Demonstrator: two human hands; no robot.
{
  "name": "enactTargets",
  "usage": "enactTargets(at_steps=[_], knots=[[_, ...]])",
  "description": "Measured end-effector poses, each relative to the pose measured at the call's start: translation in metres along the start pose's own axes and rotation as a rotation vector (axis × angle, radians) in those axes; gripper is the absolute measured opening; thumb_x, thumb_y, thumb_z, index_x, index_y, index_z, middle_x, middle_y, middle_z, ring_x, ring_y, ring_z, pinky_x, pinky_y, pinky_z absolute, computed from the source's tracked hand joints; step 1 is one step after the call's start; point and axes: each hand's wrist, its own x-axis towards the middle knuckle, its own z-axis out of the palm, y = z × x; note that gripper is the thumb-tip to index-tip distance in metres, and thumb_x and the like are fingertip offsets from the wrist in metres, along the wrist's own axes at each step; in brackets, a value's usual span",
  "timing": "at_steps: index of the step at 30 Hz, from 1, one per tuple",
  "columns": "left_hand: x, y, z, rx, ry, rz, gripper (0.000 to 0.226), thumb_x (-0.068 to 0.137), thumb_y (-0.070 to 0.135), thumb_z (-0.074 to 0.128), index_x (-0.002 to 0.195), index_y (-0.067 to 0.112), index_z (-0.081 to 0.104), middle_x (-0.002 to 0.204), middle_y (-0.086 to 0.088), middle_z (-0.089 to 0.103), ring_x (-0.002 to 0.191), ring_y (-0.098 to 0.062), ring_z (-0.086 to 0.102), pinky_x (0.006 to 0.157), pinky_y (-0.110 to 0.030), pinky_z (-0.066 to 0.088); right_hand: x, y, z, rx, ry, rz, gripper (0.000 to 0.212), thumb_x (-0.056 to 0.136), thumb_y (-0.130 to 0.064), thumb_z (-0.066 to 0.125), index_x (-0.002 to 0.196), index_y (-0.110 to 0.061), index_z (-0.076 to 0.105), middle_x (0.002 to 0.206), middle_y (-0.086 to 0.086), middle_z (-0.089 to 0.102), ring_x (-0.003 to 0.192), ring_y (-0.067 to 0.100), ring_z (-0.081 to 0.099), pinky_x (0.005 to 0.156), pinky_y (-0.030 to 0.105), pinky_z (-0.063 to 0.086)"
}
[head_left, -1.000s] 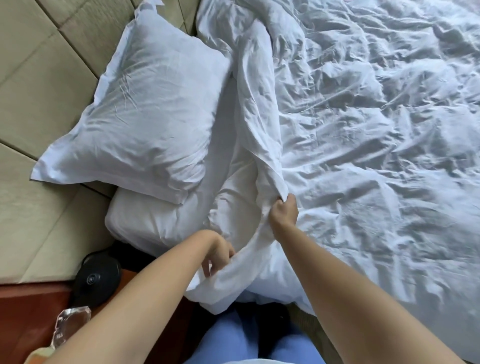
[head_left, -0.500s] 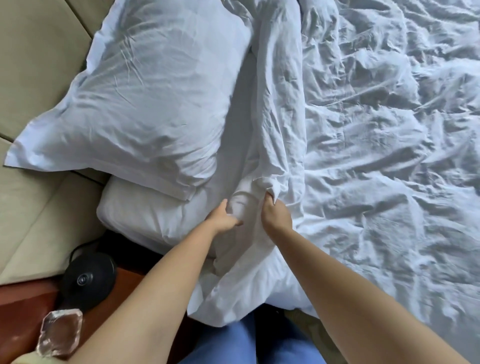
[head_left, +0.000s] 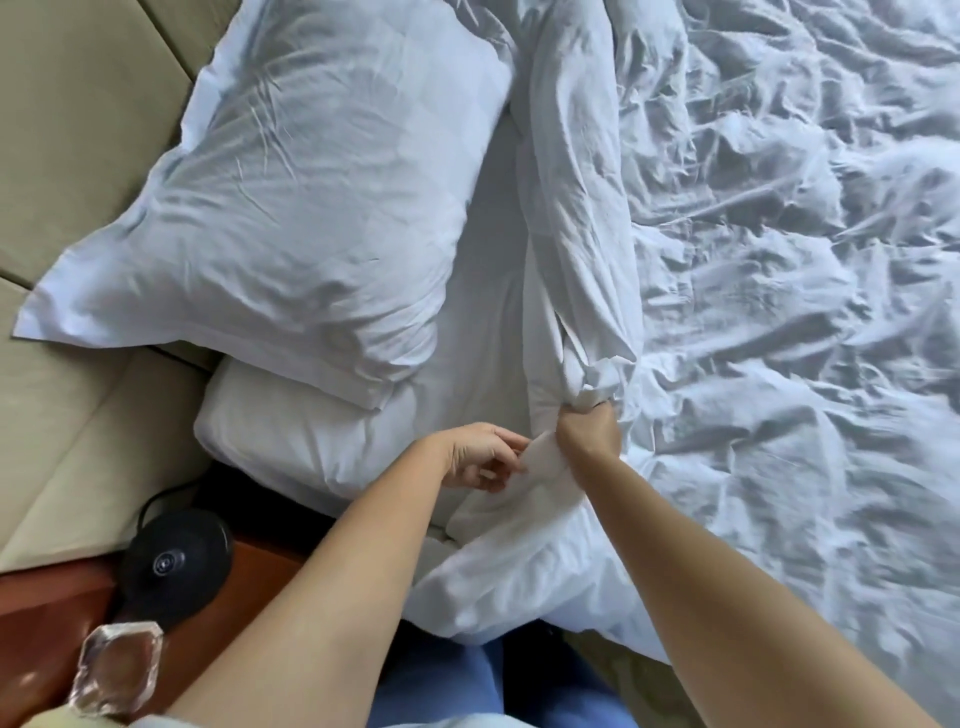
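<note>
Duvet (head_left: 753, 312) cloth, white and thickly crumpled, spreads to the right of and beyond the right hand (head_left: 589, 434). That hand clenches a bunched wad of the duvet's edge in a tight fist, knuckles up, with cloth sprouting above it. From the wad a long, soft roll of duvet runs straight away from the hand. Just left of the fist is the left hand (head_left: 478, 457), at a small white flap that hangs below the wad. Its thumb and curled fingers reach the flap's edge, but I cannot tell whether they pinch it. A smooth sheet (head_left: 488, 312) lies beyond both hands. Beyond the left hand, a plump rectangular pillow (head_left: 311, 197) with a flat flanged border rests tilted on a second pillow (head_left: 311, 441). Padded beige headboard (head_left: 78, 130) panels stand farther left. Beside the left forearm, a red-brown wooden desk (head_left: 41, 623) carries a round black disc (head_left: 176, 566) with a cord and a faceted clear glass dish (head_left: 117, 670).
</note>
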Motion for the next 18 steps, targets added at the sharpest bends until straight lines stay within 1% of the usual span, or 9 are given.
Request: enactTargets(at_steps=[2, 5, 8, 10, 11, 13, 15, 16, 18], knots=[[-0.002, 0.007, 0.014, 0.024, 0.168, 0.053, 0.030, 0.085, -0.002, 0.053, 0.098, 0.022, 0.065, 0.078, 0.000, 0.058, 0.069, -0.010, 0.051, 0.065, -0.022, 0.041, -0.004, 0.002, -0.016, 0.038, 0.022, -0.061, 0.040, 0.089, -0.034, 0.058, 0.119, -0.006, 0.055, 0.114, 0.018, 0.064, 0.109, 0.036, 0.058, 0.089, 0.035, 0.045], [-0.014, 0.018, 0.043, 0.076, 0.237, 0.100, 0.017, 0.092, 0.017, 0.052, 0.104, 0.028, 0.058, 0.095, 0.002, 0.056, 0.087, -0.012, 0.050, 0.072, -0.024, 0.038, -0.019, 0.000, -0.038, 0.150, -0.006, -0.134, 0.052, 0.089, -0.051, 0.056, 0.114, -0.005, 0.059, 0.107, 0.015, 0.065, 0.105, 0.032, 0.059, 0.089, 0.036, 0.047], [-0.026, 0.021, 0.068, 0.094, 0.339, 0.146, 0.027, 0.100, 0.030, 0.040, 0.124, 0.025, 0.051, 0.106, 0.004, 0.055, 0.099, -0.018, 0.054, 0.067, -0.022, 0.040, -0.035, -0.005, -0.057, 0.253, 0.043, -0.174, 0.045, 0.096, -0.044, 0.047, 0.107, -0.003, 0.063, 0.102, 0.015, 0.065, 0.102, 0.032, 0.059, 0.088, 0.036, 0.046], [-0.024, 0.017, 0.076, 0.076, 0.449, 0.196, 0.043, 0.101, 0.035, 0.037, 0.136, 0.013, 0.046, 0.132, -0.003, 0.052, 0.123, -0.024, 0.050, 0.090, -0.030, 0.046, -0.045, -0.007, -0.071, 0.328, 0.062, -0.188, 0.031, 0.097, -0.026, 0.043, 0.099, -0.004, 0.064, 0.099, 0.014, 0.065, 0.099, 0.034, 0.059, 0.083, 0.035, 0.046], [-0.026, 0.015, 0.080, 0.074, 0.518, 0.234, 0.050, 0.100, 0.036, 0.038, 0.142, 0.010, 0.040, 0.143, -0.008, 0.045, 0.131, -0.025, 0.043, 0.105, -0.033, 0.039, -0.051, -0.007, -0.079, 0.382, 0.059, -0.178, 0.027, 0.096, -0.021, 0.041, 0.095, -0.007, 0.063, 0.096, 0.012, 0.064, 0.093, 0.031, 0.058, 0.078, 0.033, 0.044], [-0.027, 0.012, 0.086, 0.087, 0.641, 0.301, 0.057, 0.099, 0.032, 0.043, 0.150, 0.012, 0.027, 0.154, -0.010, 0.030, 0.140, -0.024, 0.032, 0.115, -0.033, 0.024, -0.061, -0.003, -0.097, 0.485, 0.036, -0.149, 0.024, 0.096, -0.019, 0.040, 0.096, -0.009, 0.062, 0.096, 0.010, 0.061, 0.088, 0.027, 0.054, 0.074, 0.029, 0.039], [-0.036, 0.009, 0.096, 0.078, 0.639, 0.368, 0.057, 0.097, 0.019, 0.047, 0.150, 0.012, 0.027, 0.149, -0.010, 0.038, 0.128, -0.023, 0.045, 0.106, -0.026, 0.036, -0.069, 0.002, -0.110, 0.561, -0.030, -0.131, 0.034, 0.098, -0.028, 0.040, 0.113, -0.005, 0.061, 0.101, 0.009, 0.058, 0.090, 0.025, 0.051, 0.077, 0.029, 0.038], [-0.038, 0.007, 0.102, 0.100, 0.595, 0.388, 0.053, 0.097, 0.014, 0.049, 0.147, 0.010, 0.031, 0.141, -0.010, 0.047, 0.114, -0.022, 0.053, 0.092, -0.020, 0.044, -0.073, 0.003, -0.116, 0.580, -0.084, -0.112, 0.041, 0.099, -0.034, 0.039, 0.121, -0.005, 0.058, 0.104, 0.008, 0.056, 0.092, 0.024, 0.049, 0.079, 0.029, 0.037], [-0.041, 0.002, 0.115, 0.315, 0.503, 0.353, 0.041, 0.099, 0.021, 0.047, 0.139, 0.010, 0.044, 0.132, -0.009, 0.054, 0.106, -0.017, 0.056, 0.077, -0.013, 0.041, -0.078, 0.004, -0.127, 0.599, -0.173, -0.085, 0.051, 0.100, -0.042, 0.034, 0.134, -0.007, 0.050, 0.115, 0.007, 0.053, 0.102, 0.025, 0.049, 0.085, 0.030, 0.036]])
